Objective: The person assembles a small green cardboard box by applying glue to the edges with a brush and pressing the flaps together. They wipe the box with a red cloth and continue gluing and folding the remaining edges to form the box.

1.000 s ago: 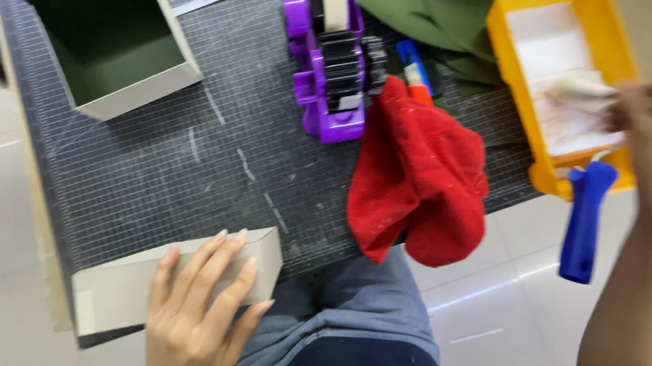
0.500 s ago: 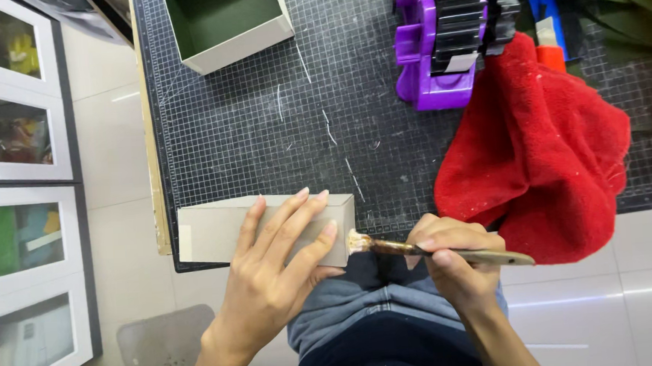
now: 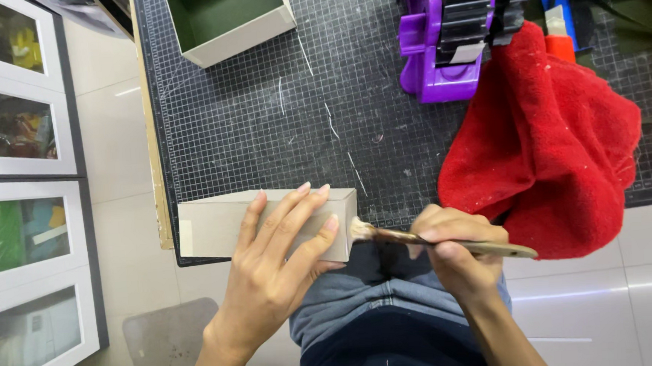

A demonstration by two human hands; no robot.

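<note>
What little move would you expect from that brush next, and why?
Probably a short stroke along the grey box's end face: the brush in the right hand has its bristles touching that end, while the left hand presses the box steady at the mat's edge.

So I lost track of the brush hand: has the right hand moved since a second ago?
Yes. The right hand left the yellow tray and came in past the red cloth; its brush now touches the grey box.
</note>
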